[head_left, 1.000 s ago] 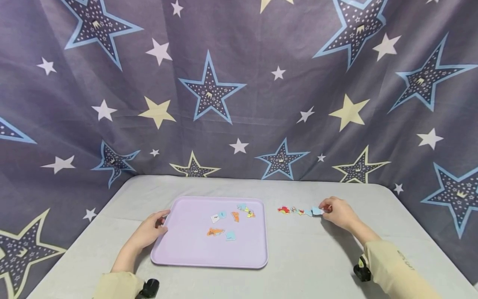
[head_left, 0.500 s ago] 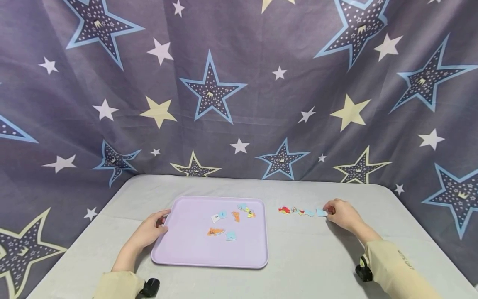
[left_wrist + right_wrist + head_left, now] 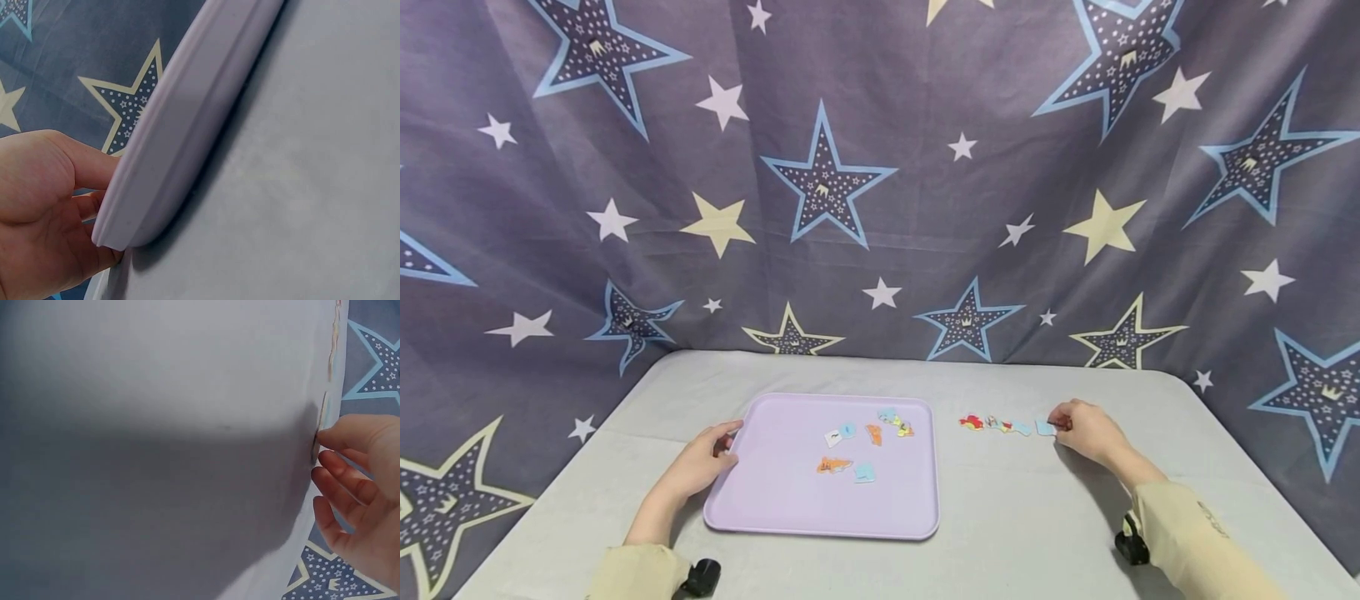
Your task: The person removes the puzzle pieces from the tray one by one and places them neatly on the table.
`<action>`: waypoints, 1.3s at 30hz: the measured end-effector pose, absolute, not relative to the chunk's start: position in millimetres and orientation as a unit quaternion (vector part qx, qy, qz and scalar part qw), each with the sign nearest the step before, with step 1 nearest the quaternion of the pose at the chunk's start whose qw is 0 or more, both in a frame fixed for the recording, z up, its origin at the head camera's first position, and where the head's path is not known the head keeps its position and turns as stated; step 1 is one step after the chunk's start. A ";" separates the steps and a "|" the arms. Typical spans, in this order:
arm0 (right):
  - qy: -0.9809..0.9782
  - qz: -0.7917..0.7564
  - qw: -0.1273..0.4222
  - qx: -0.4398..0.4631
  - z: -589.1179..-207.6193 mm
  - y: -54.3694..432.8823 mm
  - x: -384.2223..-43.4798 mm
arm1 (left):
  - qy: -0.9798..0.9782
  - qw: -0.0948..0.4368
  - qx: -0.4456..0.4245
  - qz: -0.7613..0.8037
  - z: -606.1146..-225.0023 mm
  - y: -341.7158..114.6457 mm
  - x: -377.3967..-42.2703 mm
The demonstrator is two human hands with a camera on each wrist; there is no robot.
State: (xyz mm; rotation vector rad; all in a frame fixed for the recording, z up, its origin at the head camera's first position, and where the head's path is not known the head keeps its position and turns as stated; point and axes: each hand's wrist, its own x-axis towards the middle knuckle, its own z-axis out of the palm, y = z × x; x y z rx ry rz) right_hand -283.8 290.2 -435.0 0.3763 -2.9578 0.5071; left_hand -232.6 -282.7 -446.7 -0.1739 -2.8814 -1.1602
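On table, right of tray: pinching blue piece by right edge between nearly closed thumb and fingertips of right hand, presumably leaving left edge free toward nearby row of pieces. Touching tray's left rim with bent left hand, likely for steadying; cannot tell whether gripping. On tray, with loose pieces, likely for separation.

Soft, even light fills the head view, the right forearm casting a faint shadow leftward on the table; the printed pieces are too small to read. A broad, soft-edged shadow dims the right wrist view.
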 end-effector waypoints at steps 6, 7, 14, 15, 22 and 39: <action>-0.976 0.158 0.063 0.137 -426.2 281.4 -286.5 | -0.918 0.034 -0.075 -0.388 -449.5 -283.7 -232.2; -0.975 0.159 0.065 0.139 -424.9 278.4 -286.6 | -0.917 0.037 -0.080 -0.389 -450.2 -284.3 -232.3; -0.967 0.163 0.080 0.182 -418.9 245.8 -285.0 | -0.922 0.017 -0.060 -0.382 -446.3 -282.4 -231.8; -0.965 0.161 0.084 0.191 -418.6 240.5 -284.7 | -0.923 0.016 -0.058 -0.381 -446.2 -282.1 -231.7; -0.955 0.157 0.097 0.233 -415.3 205.4 -281.8 | -0.922 0.018 -0.057 -0.382 -447.0 -281.5 -231.7; -0.923 0.178 0.114 0.323 -408.9 133.0 -267.4 | -0.924 0.023 -0.060 -0.378 -447.9 -282.6 -233.8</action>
